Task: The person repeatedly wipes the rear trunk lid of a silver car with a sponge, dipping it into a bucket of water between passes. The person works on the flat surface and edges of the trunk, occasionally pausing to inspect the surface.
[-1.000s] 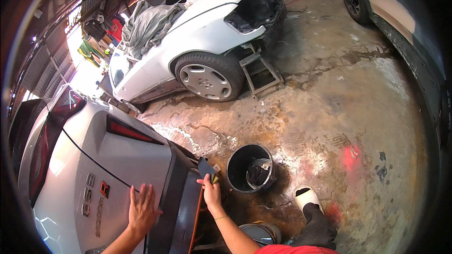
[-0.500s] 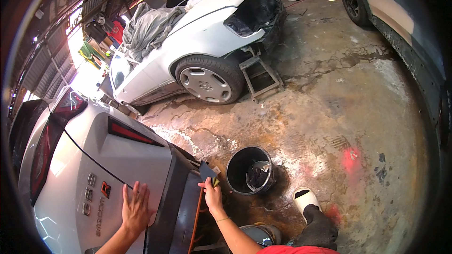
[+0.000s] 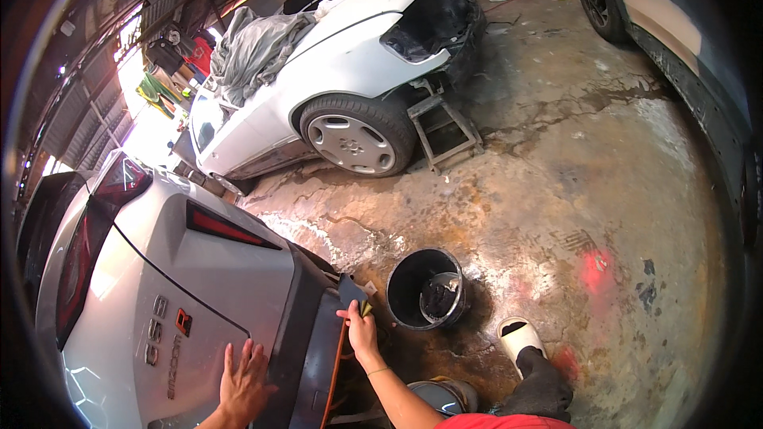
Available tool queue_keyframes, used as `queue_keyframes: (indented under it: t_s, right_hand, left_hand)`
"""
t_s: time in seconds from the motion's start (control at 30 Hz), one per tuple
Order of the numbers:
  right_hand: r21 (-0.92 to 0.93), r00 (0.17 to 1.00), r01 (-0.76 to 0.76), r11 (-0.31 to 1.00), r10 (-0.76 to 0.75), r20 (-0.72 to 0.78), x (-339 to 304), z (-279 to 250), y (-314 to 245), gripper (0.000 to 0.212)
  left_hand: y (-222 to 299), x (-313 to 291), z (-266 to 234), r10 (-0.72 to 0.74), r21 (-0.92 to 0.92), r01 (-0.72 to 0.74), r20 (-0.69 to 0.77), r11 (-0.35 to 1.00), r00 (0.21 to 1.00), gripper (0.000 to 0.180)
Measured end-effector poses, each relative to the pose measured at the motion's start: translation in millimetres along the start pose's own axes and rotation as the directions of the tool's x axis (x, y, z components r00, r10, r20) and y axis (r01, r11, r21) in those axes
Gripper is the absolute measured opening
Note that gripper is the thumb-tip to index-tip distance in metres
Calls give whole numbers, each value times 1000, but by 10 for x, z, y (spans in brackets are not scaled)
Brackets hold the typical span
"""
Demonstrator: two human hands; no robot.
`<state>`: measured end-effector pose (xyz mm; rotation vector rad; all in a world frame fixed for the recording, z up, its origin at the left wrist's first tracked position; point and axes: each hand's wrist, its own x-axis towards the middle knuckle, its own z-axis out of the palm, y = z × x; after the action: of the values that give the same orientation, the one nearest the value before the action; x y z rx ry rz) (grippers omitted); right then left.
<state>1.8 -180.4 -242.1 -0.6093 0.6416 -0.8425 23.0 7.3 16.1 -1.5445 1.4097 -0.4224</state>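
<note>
The rear panel of a silver car [image 3: 238, 286] fills the lower left, with chrome lettering and a small red badge. My left hand [image 3: 244, 381] lies on that panel below the seam, palm down with fingers spread, holding nothing. Off the corner of the car's dark lower bumper [image 3: 306, 349], my right hand [image 3: 362, 334] is closed on a dark grey sandpaper sheet [image 3: 348, 290]. A small yellow-green piece [image 3: 366, 308] shows at the fingers, its kind unclear.
A black bucket [image 3: 397, 286] holding a clear container with something dark stands right of my right hand. A second bucket [image 3: 441, 397] is below it. My slippered foot [image 3: 520, 339] rests on the wet concrete. Beyond are a white car [image 3: 342, 71], a metal stand [image 3: 445, 131] and another vehicle [image 3: 675, 48].
My left hand has slid down the panel toward me and away from the lettering. My right hand keeps its hold on the sandpaper with little movement. The view has shifted slightly.
</note>
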Motion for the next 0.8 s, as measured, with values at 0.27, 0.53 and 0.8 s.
queue_keyframes:
  t_s: [0.27, 0.53, 0.8]
  right_hand:
    - [36, 999, -10, 999, 12, -34, -69, -53, -167, 55]
    - [47, 1000, -8, 999, 9, -14, -58, 30, -59, 52]
    - [15, 999, 4, 1000, -3, -40, -66, -100, 71, 57]
  left_hand:
    - [-419, 549, -138, -103, 102, 120, -156, 987, 982, 81]
    - [-12, -12, 69, 19, 30, -17, -61, 999, 998, 73]
    - [-258, 262, -117, -110, -17, 108, -164, 994, 980, 72]
